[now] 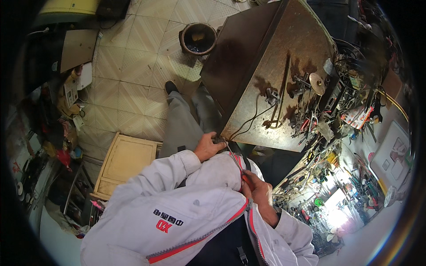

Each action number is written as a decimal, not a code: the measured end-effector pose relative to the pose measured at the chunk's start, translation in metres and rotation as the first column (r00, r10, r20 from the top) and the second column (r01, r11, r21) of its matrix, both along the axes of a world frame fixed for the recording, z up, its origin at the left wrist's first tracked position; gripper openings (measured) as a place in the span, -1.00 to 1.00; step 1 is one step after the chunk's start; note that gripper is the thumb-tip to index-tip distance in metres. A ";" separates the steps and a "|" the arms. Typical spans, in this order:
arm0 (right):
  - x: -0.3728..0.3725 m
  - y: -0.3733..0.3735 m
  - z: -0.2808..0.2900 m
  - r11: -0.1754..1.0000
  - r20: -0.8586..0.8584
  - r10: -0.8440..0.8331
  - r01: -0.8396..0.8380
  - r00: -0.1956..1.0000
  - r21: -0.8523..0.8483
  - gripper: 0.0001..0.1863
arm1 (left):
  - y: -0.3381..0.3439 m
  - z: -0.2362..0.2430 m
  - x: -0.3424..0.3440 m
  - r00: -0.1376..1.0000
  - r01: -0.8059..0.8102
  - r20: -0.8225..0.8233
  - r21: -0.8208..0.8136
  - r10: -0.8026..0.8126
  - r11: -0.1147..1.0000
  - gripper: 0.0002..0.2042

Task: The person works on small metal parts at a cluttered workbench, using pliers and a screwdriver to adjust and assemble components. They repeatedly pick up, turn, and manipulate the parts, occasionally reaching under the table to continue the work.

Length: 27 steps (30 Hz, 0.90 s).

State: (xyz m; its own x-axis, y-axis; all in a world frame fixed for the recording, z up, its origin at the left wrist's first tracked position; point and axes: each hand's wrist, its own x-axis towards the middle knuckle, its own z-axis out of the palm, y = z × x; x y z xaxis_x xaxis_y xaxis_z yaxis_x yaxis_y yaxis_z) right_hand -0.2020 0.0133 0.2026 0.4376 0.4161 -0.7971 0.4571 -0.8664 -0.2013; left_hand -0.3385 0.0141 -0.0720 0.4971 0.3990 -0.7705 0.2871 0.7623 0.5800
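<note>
My right hand (258,191) is closed around the red and dark handle of what looks like a screwdriver (235,160). Its long metal shaft slants up and left across my lap. At the shaft's far end, my left hand (207,147) is closed, fingers pinched by the bench corner. Something small and dark sits at those fingertips, too small to name. A thin black cord (246,126) runs from near there over the worn bench top (306,35) to a small metal part (271,95).
Several tools and a round disc (317,84) crowd the bench's right side. Beyond lies a brightly lit heap of tools and parts (326,186). On the tiled floor (133,80) stand a brown bucket (198,39) and, to my left, a pale wooden cabinet (128,159).
</note>
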 end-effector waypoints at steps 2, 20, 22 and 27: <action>0.004 -0.004 -0.006 0.998 -0.010 0.000 0.000 1.000 0.068 -0.65 | 0.022 0.018 0.002 0.998 0.051 0.029 -0.029 -0.050 0.998 -0.57; 0.002 -0.003 -0.004 0.994 -0.033 -0.105 0.105 0.994 -0.007 -0.61 | 0.035 0.024 -0.001 0.968 0.247 -0.039 0.008 -0.246 0.969 -0.65; -0.002 0.006 0.004 1.000 -0.024 -0.020 0.020 1.000 0.008 -0.60 | 0.035 0.022 0.000 0.978 0.210 -0.023 0.044 -0.209 0.977 -0.66; 0.000 0.028 0.009 0.987 -0.007 0.159 -0.159 0.987 -0.020 -0.56 | 0.030 0.024 0.000 0.987 0.158 0.006 -0.065 -0.158 0.985 -0.67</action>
